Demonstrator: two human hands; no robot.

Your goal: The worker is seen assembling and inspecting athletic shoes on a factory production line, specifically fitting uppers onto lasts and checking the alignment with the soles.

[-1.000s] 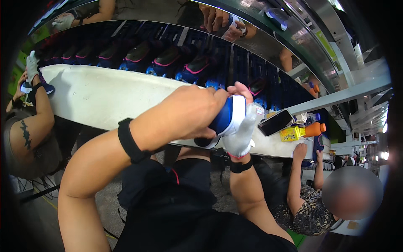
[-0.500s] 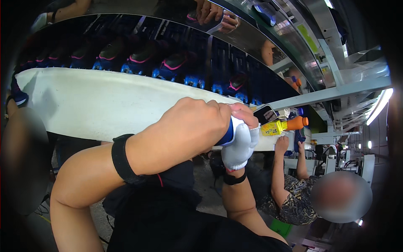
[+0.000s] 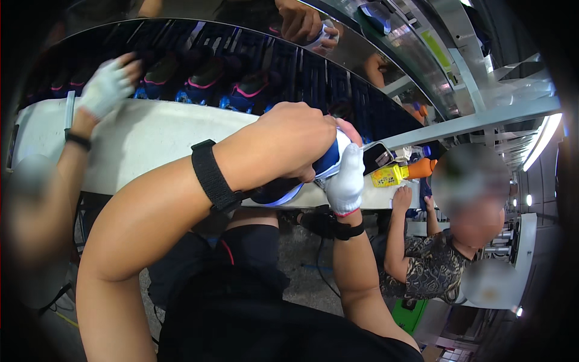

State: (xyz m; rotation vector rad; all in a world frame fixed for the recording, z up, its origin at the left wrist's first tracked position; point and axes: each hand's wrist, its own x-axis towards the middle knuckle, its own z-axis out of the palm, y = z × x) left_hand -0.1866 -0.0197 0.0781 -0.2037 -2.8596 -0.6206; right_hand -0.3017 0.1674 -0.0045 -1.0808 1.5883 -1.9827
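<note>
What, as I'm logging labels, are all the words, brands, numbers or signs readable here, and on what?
None can be read.
Yellow package: dark printing, too small to read.
Held shoe: no legible text on the part showing.
Co-worker's patterned shirt: no legible words.

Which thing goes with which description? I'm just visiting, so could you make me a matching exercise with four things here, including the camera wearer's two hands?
Things:
1. Wearer's left hand
2. Wearer's right hand
3. Held sneaker
4. Row of shoes

Descriptions:
a. dark with pink trim, beyond the white bench
b. partly covered by a white glove
c. wears no glove
d. blue and white, between the wearer's hands

Right pairs: 1-c; 2-b; 3-d; 4-a
</note>
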